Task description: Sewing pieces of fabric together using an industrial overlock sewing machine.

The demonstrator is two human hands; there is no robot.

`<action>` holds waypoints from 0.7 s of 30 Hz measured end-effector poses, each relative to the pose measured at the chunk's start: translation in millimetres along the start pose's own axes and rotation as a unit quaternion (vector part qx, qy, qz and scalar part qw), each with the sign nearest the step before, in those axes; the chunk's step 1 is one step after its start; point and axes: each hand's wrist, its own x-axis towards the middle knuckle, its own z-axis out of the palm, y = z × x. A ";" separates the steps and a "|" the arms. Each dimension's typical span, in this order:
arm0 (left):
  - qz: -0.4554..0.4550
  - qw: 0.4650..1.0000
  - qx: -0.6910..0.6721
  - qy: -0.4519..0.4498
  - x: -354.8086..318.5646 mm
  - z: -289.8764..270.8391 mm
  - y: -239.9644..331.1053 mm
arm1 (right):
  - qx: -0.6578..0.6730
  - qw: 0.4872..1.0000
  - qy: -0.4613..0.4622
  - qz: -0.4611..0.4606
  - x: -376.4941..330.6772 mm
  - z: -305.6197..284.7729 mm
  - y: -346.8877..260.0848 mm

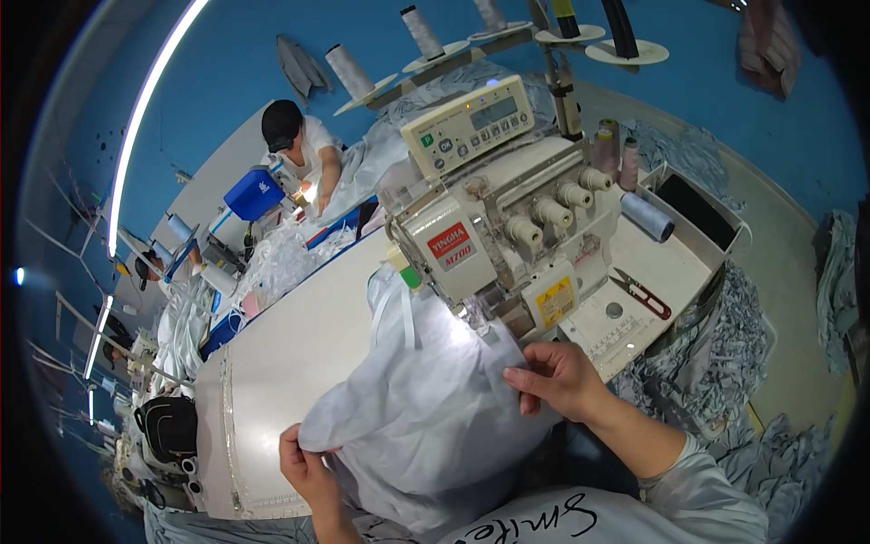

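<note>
A pale grey piece of fabric (408, 408) spreads from the sewing machine (494, 218) down over my lap. My left hand (310, 467) pinches its left edge, fingers closed on the cloth. On the other side my right hand (560, 379) grips the fabric between thumb and fingers, just in front of the machine. The cloth's far part lies under the lit needle area, where the machine's head hides the needle. A narrow pale strip of cloth hangs near the machine's left side.
Red-handled thread snips (643, 295) lie on the machine's right side, near a blue-grey thread cone (646, 218) and a metal tray (732, 238). Thread cones (421, 34) stand above. Crumpled cloth (707, 363) heaps at the right. Another person (304, 150) works at a machine further off.
</note>
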 end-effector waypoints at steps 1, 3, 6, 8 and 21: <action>0.013 1.000 -0.005 -0.001 7.5 2.6 2.8 | -0.004 1.000 0.000 -0.004 0.0 0.4 -0.4; 0.025 1.000 -0.017 -0.003 22.4 6.4 2.9 | 0.003 1.000 -0.002 0.003 0.7 1.4 -1.0; 0.048 0.999 -0.023 0.004 43.7 8.1 8.7 | -0.002 1.000 -0.002 0.009 -1.9 3.2 -3.6; 0.067 0.997 -0.028 0.002 59.7 11.8 13.5 | -0.007 1.000 0.001 0.012 -2.2 3.8 -4.1; 0.171 0.985 -0.016 0.033 155.5 20.3 45.9 | 0.025 1.000 -0.005 0.000 0.8 3.8 -0.3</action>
